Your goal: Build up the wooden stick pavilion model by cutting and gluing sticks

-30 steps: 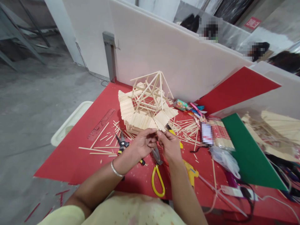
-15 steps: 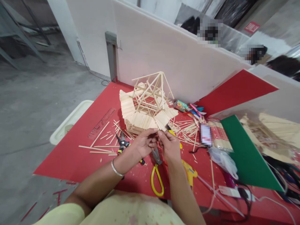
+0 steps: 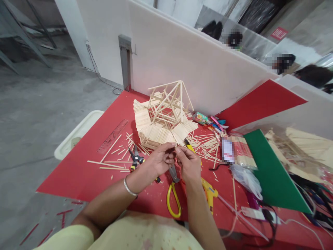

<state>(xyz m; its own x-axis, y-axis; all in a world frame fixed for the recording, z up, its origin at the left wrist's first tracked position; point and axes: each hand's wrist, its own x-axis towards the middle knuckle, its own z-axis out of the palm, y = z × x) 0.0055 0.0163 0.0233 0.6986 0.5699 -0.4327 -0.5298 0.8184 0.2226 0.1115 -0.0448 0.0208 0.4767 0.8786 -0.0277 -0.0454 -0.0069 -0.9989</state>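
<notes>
My left hand (image 3: 161, 159) and my right hand (image 3: 189, 160) meet fingertip to fingertip, both closed in a pinch. Whatever lies between the fingers is too small to make out. Just beyond them stands a model of thin wooden sticks (image 3: 157, 134), with slatted roof panels below and an open frame rising to a peak. Under my hands are yellow-handled scissors (image 3: 173, 201), partly hidden by the fingers. Left of my wrist lie black pruning snips (image 3: 136, 158), and a yellow glue gun (image 3: 209, 194) rests right of my right forearm.
Loose sticks (image 3: 205, 144) and cut pieces are scattered over the red table (image 3: 78, 173). A ruler (image 3: 113, 135) lies left. A green board (image 3: 275, 180), a plastic bag (image 3: 246, 178) and cables are at right. A white partition (image 3: 195, 62) stands behind.
The hands keep the same pinched position by the model's front edge. The view has shifted very slightly; no object has visibly moved.
</notes>
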